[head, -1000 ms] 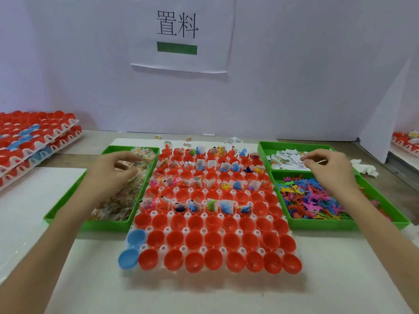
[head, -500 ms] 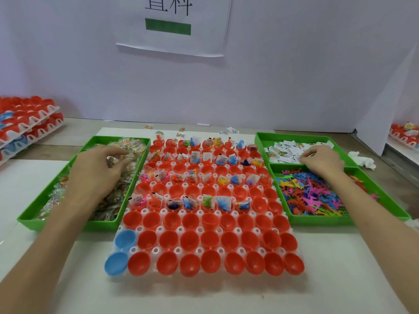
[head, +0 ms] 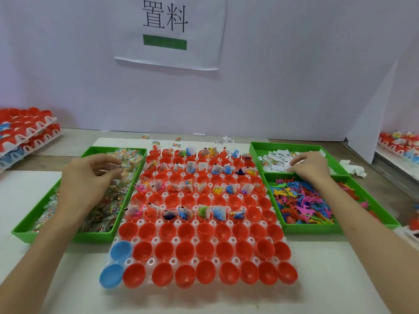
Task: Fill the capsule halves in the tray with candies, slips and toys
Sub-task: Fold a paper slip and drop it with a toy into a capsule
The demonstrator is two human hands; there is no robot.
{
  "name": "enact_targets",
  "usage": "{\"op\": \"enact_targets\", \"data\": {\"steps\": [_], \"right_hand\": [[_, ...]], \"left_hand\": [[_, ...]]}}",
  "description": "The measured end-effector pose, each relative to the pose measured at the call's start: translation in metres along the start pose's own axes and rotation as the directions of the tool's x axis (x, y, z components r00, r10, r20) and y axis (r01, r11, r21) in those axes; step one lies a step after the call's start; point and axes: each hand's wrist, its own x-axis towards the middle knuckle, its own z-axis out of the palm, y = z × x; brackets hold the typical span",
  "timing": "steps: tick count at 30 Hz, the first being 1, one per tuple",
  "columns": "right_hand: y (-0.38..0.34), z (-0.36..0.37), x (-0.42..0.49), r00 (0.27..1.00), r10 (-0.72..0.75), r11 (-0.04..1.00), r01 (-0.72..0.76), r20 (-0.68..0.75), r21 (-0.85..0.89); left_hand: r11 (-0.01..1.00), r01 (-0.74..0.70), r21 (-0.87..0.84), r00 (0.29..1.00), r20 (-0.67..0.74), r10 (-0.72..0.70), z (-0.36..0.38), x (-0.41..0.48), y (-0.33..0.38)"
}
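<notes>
L hand (head: 85, 177) higher, over crinkly candies (head: 129, 158)

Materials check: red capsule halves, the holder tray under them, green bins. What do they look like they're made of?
Red capsule halves: opaque hard plastic, glossy, judging by the bright highlights inside the cups. Holder tray: milky translucent plastic, probably thin; its posts look semi-clear. Green bins: opaque plastic with a satin sheen along the rims.

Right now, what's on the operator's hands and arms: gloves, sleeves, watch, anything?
Nothing worn that shows. The left hand and right hand are bare, with no gloves, and no rings are visible. The left forearm and right forearm are bare to the frame edge: no sleeves, watch or wristband in view.
</notes>
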Motion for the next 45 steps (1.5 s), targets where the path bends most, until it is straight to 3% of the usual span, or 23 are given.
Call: {"op": "enact_targets", "data": {"steps": [7,15,19,24,29,33,35,38,41,45], "right_hand": [[0.010,-0.003,-0.008,0.982,0.024,0.966,0.026,-0.189,0.257],[0.021,-0.013,-0.027,0.954,0.087,0.880,0.060,-0.285,0.471],[0.026,-0.014,-0.047,0.949,0.028,0.869,0.132,-0.313,0.476],[0.017,-0.025,-0.062,0.955,-0.036,0.748,0.221,-0.294,0.626],[-0.006,-0.024,-0.079,0.962,-0.129,0.709,0.259,-0.240,0.657],[-0.032,-0.027,-0.099,0.985,-0.143,0.471,0.151,-0.094,0.869],[-0.044,-0.024,-0.111,0.973,-0.203,0.484,0.197,-0.109,0.853],[-0.058,-0.019,-0.127,0.953,-0.268,0.547,0.271,-0.141,0.792],[-0.067,-0.015,-0.139,0.946,-0.290,0.483,0.275,-0.144,0.831],[-0.072,-0.012,-0.148,0.935,-0.301,0.459,0.312,-0.185,0.832]], "left_hand": [[0.995,-0.101,0.023,0.995,-0.021,0.101,0.000,-0.003,0.001],[0.983,-0.157,0.096,0.988,0.007,0.157,-0.001,-0.004,0.001],[0.985,-0.132,0.107,0.991,0.021,0.130,0.000,-0.003,-0.002],[0.986,-0.152,0.073,0.988,0.009,0.152,0.000,-0.008,0.015],[0.965,-0.105,-0.242,0.965,0.209,0.157,0.012,-0.028,0.078],[0.917,-0.032,-0.398,0.851,0.471,0.234,0.041,-0.045,0.140],[0.924,-0.055,-0.378,0.787,0.554,0.273,0.055,-0.046,0.165],[0.934,-0.083,-0.349,0.773,0.569,0.281,0.068,-0.040,0.186],[0.930,-0.060,-0.363,0.817,0.517,0.255,0.073,-0.037,0.187],[0.947,-0.044,-0.317,0.820,0.530,0.216,0.077,-0.038,0.180]]}}
